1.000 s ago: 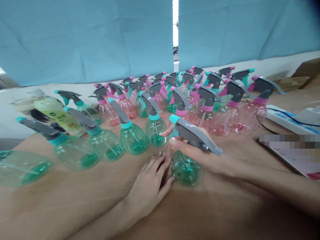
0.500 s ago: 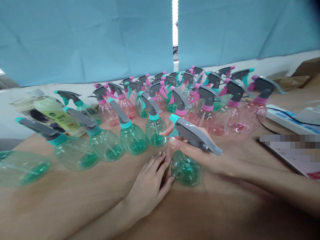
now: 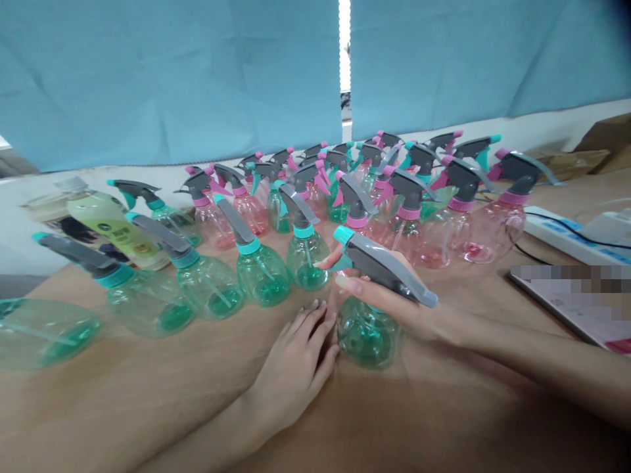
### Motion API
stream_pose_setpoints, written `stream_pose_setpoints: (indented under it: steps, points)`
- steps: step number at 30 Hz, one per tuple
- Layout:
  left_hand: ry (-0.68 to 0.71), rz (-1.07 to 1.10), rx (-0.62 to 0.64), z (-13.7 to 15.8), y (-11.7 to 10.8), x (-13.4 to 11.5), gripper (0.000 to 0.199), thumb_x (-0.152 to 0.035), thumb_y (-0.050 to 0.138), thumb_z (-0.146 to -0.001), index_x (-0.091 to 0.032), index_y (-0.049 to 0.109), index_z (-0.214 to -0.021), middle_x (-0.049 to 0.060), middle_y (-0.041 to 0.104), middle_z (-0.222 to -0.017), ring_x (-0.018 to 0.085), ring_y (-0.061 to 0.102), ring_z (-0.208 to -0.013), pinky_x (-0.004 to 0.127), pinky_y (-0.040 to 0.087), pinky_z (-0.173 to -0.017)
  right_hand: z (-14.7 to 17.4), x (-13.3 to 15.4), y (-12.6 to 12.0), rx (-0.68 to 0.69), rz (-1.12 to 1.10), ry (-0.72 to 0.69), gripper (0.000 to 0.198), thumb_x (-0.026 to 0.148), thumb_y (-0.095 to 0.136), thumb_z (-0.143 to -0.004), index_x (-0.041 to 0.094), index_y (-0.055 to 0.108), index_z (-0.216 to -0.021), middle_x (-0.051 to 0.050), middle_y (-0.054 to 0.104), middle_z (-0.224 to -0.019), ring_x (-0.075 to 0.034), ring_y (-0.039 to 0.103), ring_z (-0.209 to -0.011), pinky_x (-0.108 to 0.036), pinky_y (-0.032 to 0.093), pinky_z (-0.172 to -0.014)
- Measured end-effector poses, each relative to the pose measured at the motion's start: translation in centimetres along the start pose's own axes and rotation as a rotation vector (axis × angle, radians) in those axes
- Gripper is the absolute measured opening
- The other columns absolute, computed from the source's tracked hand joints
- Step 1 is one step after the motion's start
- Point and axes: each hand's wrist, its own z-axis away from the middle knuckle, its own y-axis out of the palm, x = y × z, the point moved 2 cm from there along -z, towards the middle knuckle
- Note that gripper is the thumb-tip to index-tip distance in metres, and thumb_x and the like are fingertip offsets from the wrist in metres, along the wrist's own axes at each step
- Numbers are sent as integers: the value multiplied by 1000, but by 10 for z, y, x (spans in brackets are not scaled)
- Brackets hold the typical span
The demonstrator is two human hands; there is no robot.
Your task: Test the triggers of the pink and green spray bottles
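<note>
My right hand (image 3: 397, 309) is wrapped round the neck of a green spray bottle (image 3: 369, 338), under its grey sprayer head with a turquoise nozzle. The index finger reaches to the turquoise trigger, and the thumb lies just below it. Green liquid shows in the bottle, which stands on the wooden table (image 3: 197, 394). To its left, my left hand (image 3: 300, 358) rests on the tabletop with fingers stretched out, holding nothing. Its fingertips come close to the bottle; whether they touch it I cannot tell. Just beyond stands another green spray bottle (image 3: 308, 263).
More green spray bottles (image 3: 263, 279) line up to the left. Pink spray bottles (image 3: 444, 243) crowd behind with other green ones. A large labelled bottle (image 3: 116, 226) stands far left. At right are a power strip (image 3: 566, 233), a flat tablet-like thing (image 3: 562, 305) and cardboard boxes (image 3: 606, 144).
My right thumb has shifted slightly against the sprayer, and my left thumb has drawn back a little from the bottle. Otherwise the scene looks the same.
</note>
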Motion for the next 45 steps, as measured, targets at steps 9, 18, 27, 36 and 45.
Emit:
stream_pose_setpoints:
  steps: [9,18,27,36,45]
  points:
    - [14,-7,7,0,1,0,39,-26,43,-100,-11,44,-136,17,48,-141,30,42,-133,51,40,-106,-1,3,0,13,6,-10,16,28,57,-85,19,55,-98,-3,63,-90,-14,61,-70,-29,49,-64]
    - [15,-10,2,1,2,1,39,-27,41,-101,-12,44,-136,16,48,-141,30,41,-134,50,40,-106,1,10,0,-53,192,-23,17,38,56,-89,22,55,-84,2,58,-68,-13,54,-60,-26,44,-55]
    - [23,-13,-27,1,3,2,36,-28,40,-101,-13,47,-133,15,50,-140,29,44,-132,50,41,-105,5,12,-5,-58,299,-108,26,35,52,-93,21,48,-71,4,44,-66,-11,41,-60,-25,38,-56]
    - [18,-8,-22,1,0,1,36,-26,42,-99,-14,48,-132,16,52,-138,30,45,-131,49,44,-103,1,8,2,34,113,-39,13,34,59,-87,21,58,-89,3,57,-72,-11,51,-59,-25,42,-55]
    - [15,16,-36,1,1,1,36,-25,44,-99,-16,47,-134,14,52,-138,30,46,-130,50,45,-101,4,7,3,6,101,-41,12,30,58,-86,21,58,-94,2,60,-75,-12,55,-60,-26,46,-58]
